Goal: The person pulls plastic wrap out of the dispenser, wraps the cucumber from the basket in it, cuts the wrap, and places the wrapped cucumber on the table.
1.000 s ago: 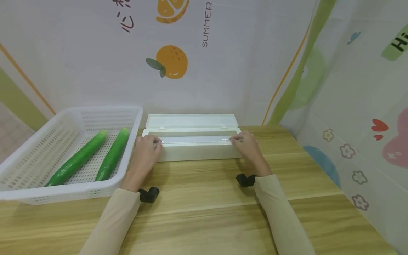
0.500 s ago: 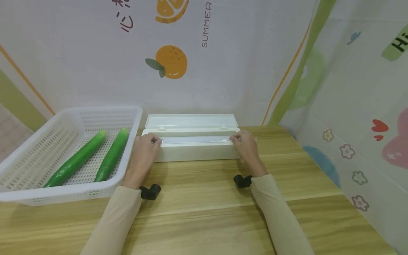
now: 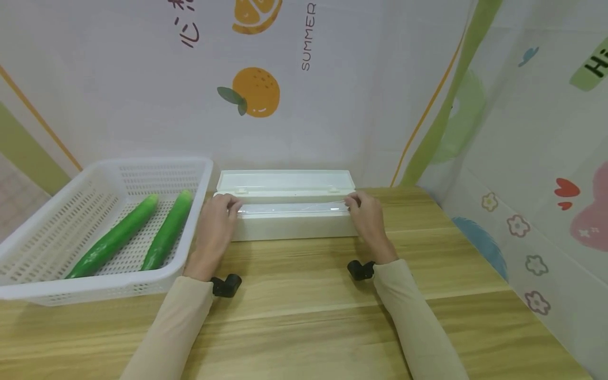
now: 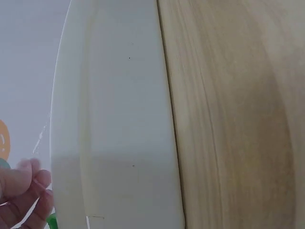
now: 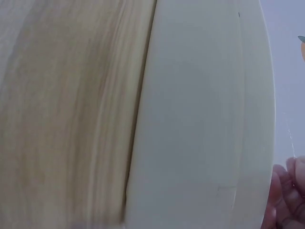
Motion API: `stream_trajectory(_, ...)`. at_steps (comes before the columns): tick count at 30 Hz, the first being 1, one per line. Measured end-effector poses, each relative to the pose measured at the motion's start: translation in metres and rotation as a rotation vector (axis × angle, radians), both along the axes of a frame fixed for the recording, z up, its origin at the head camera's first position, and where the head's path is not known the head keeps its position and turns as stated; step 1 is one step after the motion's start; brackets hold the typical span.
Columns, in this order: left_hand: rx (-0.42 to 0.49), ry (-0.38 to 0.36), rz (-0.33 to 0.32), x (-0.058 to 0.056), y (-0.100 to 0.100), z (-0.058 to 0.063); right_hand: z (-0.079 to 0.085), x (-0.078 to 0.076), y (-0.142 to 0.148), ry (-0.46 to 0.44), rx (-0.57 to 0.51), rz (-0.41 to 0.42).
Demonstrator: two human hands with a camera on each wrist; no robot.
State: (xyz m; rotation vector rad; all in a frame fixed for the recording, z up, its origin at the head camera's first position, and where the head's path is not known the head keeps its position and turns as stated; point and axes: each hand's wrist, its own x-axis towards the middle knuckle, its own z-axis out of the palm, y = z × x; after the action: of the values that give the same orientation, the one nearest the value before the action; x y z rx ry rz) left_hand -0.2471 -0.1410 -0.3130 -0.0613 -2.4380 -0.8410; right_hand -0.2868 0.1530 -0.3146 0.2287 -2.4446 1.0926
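Note:
A long white cling-film box [image 3: 290, 224] lies on the wooden table [image 3: 304, 316] with its lid [image 3: 285, 181] folded back against the wall. A strip of clear film [image 3: 291, 208] shows along the box's top opening. My left hand [image 3: 217, 221] pinches the film at the box's left end, and my right hand [image 3: 367, 215] pinches it at the right end. In the left wrist view the fingertips [image 4: 26, 188] hold a thin clear edge beside the box front [image 4: 119, 119]. The right wrist view shows fingertips [image 5: 288, 195] at the box rim [image 5: 200, 119].
A white perforated basket [image 3: 57, 287] stands left of the box and holds two green cucumbers [image 3: 116, 237] [image 3: 168, 229]. Printed curtain walls close in the back and right sides. Bare wooden tabletop lies in front of the box.
Both hands have shifted slightly back and up at the box's ends, and the film edge between them has risen a little. The box and basket have not moved.

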Motion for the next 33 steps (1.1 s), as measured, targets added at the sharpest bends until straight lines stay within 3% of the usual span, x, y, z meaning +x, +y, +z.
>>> stream_trajectory(6,0.046,0.035,-0.028,0.0,0.0,0.004,0.0,0.0,0.003,0.012,-0.057,0.024)
stream_trajectory(11,-0.005,-0.055,-0.052,0.001,0.001,0.006,0.0,0.0,0.004,0.026,-0.057,0.02)
stream_trajectory(17,-0.06,-0.188,-0.032,0.002,0.0,0.006,0.001,0.0,0.004,0.027,-0.07,0.031)
stream_trajectory(19,-0.075,-0.202,-0.031,0.002,-0.001,0.005,0.001,0.0,0.003,0.024,-0.072,0.037)
stream_trajectory(21,-0.073,-0.177,-0.03,0.002,-0.002,0.003,0.001,0.0,0.003,0.022,-0.071,0.041)
stream_trajectory(27,-0.075,-0.001,-0.021,0.002,-0.002,-0.002,0.002,0.001,0.003,0.019,-0.078,0.047)
stream_trajectory(33,-0.007,0.032,-0.002,0.001,-0.002,-0.004,0.003,0.0,0.006,-0.024,-0.078,0.05)
